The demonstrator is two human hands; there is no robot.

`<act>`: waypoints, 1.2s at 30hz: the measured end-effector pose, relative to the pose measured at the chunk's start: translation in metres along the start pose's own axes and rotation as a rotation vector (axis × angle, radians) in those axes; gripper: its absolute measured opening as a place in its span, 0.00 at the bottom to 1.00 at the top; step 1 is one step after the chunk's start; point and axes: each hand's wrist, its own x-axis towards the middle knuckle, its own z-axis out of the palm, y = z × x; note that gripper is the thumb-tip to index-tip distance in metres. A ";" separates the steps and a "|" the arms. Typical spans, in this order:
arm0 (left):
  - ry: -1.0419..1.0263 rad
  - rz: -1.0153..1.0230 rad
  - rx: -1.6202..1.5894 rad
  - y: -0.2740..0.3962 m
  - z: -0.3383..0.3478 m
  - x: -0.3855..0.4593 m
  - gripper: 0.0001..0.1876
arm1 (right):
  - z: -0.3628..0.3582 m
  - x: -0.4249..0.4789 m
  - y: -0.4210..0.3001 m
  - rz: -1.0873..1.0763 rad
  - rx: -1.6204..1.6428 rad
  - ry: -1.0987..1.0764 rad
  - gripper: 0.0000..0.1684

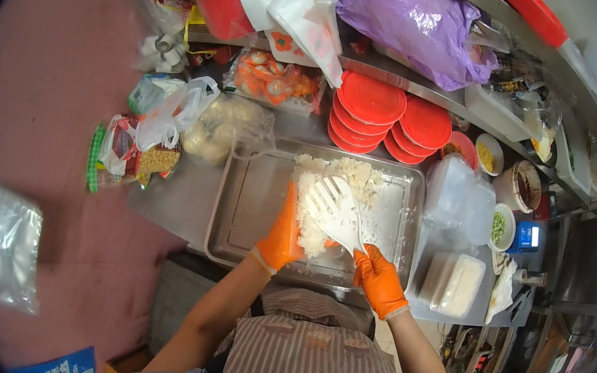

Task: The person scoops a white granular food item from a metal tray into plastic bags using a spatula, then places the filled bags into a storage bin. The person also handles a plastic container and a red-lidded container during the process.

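Note:
My left hand, in an orange glove, grips a clear plastic container from its left side. White cooked rice fills part of it, and the container is over a shallow metal tray. In my orange-gloved right hand is the handle of a white slotted plastic spatula. Its head lies over the rice in the container, pointing up and left. More rice is heaped along the tray's far side, with loose grains scattered at the right. The spatula partly hides the container.
Beyond the tray stand stacked red-lidded bowls. At right are stacked clear containers, closed boxes of white contents and a bowl of chopped greens. Bagged pale round items touch the tray's left corner. A metal shelf overhangs the back.

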 end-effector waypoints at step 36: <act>0.216 0.458 0.680 0.034 -0.031 -0.108 0.38 | -0.082 0.024 0.100 0.527 -0.039 -0.094 0.29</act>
